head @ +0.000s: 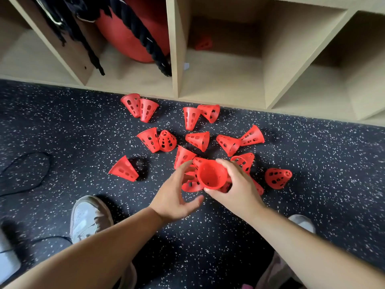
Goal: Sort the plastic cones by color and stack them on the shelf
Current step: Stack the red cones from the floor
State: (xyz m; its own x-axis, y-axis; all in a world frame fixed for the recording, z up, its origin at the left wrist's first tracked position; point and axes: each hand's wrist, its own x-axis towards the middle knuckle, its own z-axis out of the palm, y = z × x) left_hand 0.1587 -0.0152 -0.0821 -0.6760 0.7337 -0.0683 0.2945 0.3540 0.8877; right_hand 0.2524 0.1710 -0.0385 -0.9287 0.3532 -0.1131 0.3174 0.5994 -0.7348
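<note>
Several red perforated plastic cones lie scattered on the dark speckled floor [62, 126] in front of a wooden shelf [177, 80]. My right hand [237, 184] grips one red cone [211, 176] with its wide mouth facing me, fingers curled round its rim. My left hand [177, 195] is spread beside that cone, fingertips touching another red cone [191, 185] lying under it. One more red cone [203, 43] sits deep in the middle shelf compartment.
A big red ball [133, 34] with a thick black rope [141, 32] fills the shelf compartment on the left. The right-hand compartments hold nothing visible. My two shoes [89, 217] stand on the floor near the bottom. A thin black cord [25, 174] loops at left.
</note>
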